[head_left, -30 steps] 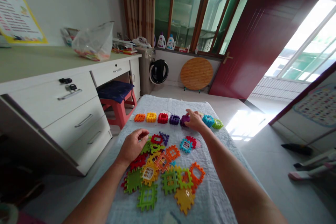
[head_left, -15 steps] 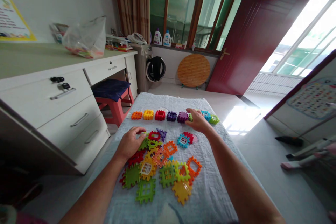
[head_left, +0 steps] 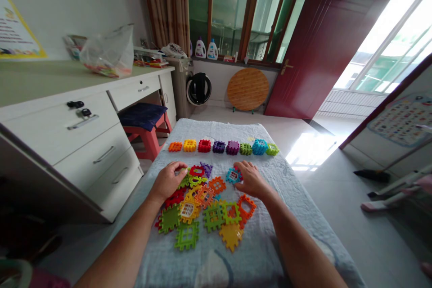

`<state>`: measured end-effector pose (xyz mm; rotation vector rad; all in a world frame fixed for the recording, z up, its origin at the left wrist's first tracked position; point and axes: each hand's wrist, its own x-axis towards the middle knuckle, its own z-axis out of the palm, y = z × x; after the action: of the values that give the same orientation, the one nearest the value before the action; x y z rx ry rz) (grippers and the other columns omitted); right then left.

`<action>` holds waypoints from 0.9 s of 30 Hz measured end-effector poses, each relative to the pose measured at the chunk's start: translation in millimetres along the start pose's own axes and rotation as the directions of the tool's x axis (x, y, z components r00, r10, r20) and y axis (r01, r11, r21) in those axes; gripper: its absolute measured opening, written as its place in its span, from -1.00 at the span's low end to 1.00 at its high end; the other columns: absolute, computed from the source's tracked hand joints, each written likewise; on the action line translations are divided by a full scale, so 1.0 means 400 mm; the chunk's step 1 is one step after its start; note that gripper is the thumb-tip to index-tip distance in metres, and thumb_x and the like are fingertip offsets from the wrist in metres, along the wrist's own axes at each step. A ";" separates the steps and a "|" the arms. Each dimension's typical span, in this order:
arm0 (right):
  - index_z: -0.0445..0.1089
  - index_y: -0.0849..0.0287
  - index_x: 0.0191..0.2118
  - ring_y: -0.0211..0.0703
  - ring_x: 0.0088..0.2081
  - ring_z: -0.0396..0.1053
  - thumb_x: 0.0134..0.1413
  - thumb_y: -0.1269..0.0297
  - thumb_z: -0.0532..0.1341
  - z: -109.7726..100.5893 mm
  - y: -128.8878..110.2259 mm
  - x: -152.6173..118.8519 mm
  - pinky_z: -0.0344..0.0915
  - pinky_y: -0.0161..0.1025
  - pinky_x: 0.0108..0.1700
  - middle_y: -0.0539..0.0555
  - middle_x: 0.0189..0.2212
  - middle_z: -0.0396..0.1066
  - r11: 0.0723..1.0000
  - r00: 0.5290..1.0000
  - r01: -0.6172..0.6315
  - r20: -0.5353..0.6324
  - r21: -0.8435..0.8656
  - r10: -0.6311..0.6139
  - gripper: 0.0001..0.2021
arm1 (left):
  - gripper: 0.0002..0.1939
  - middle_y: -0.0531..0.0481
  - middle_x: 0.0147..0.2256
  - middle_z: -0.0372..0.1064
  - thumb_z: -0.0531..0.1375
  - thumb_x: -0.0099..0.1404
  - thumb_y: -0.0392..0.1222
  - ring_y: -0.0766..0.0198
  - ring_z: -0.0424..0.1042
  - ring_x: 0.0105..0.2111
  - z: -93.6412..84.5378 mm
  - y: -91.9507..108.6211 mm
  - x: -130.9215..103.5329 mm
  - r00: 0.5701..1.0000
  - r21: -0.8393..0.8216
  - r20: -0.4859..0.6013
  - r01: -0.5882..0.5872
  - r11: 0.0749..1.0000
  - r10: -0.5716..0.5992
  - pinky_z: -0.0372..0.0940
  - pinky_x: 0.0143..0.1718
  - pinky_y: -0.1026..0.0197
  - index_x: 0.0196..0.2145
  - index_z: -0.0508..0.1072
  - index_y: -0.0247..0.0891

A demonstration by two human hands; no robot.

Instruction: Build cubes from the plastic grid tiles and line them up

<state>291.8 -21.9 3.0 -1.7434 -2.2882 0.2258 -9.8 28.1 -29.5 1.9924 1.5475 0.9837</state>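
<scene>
My right hand [head_left: 250, 179] is over the cloth with fingers and thumb apart, touching or just above a blue window-shaped plastic building piece [head_left: 232, 175]. A bit of red shows beside that piece, mostly covered by my fingers. My left hand [head_left: 168, 182] rests at the left edge of a loose heap, its fingers curved and its thumb apart from them. Beside it lie a small red frame piece [head_left: 197, 171], a purple piece [head_left: 206, 169] and lime-green pieces [head_left: 196, 182]. Nearer are orange pieces [head_left: 204, 195], a yellow piece [head_left: 232, 236] and a green square [head_left: 169, 218].
Across the cloth-covered table [head_left: 263, 243] runs a row of colour-sorted stacks, from orange [head_left: 175, 146] through red [head_left: 204, 146] and purple [head_left: 232, 147] to blue [head_left: 259, 146] and lime [head_left: 272, 149]. A white desk [head_left: 135, 83] and red stool [head_left: 148, 137] stand left.
My right hand has drawn back from the row of stacks to the blue piece, now covering most of the red one beside it. My left hand has stayed by the heap.
</scene>
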 end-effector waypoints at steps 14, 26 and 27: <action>0.35 0.08 -0.03 -0.02 -0.06 0.15 -0.06 0.42 0.18 0.003 -0.021 -0.003 0.08 -0.08 -0.03 0.11 -0.07 0.29 0.985 0.986 0.111 -0.138 0.131 -0.093 -0.60 | -0.69 -0.03 -0.33 0.50 0.15 0.12 0.01 0.19 0.46 -0.32 -0.002 0.030 -0.010 0.996 -0.207 0.080 0.045 0.977 -0.030 0.34 -0.20 0.16 -0.28 0.45 -0.26; 0.48 0.09 -0.34 -0.11 -0.19 0.16 -0.05 0.13 0.34 0.046 -0.108 0.014 0.05 -0.17 -0.10 0.05 -0.32 0.33 0.935 0.942 0.321 0.049 0.153 -0.332 -0.82 | -0.70 -0.04 -0.33 0.50 0.18 0.11 -0.01 0.19 0.47 -0.31 0.008 0.018 -0.008 0.997 -0.311 0.069 0.061 0.948 -0.041 0.34 -0.19 0.15 -0.29 0.46 -0.28; 0.48 0.10 -0.34 -0.12 -0.20 0.16 -0.08 0.12 0.35 0.044 -0.108 0.015 0.05 -0.18 -0.10 0.05 -0.31 0.33 0.935 0.942 0.317 0.061 0.158 -0.330 -0.80 | -0.70 -0.04 -0.34 0.50 0.18 0.11 0.00 0.19 0.47 -0.31 0.008 0.019 -0.008 0.997 -0.311 0.067 0.063 0.948 -0.044 0.34 -0.19 0.15 -0.30 0.46 -0.28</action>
<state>245.5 -27.1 -1.2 -1.2844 -2.5060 0.3988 -2.9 23.0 -27.1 1.7339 1.3136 1.0646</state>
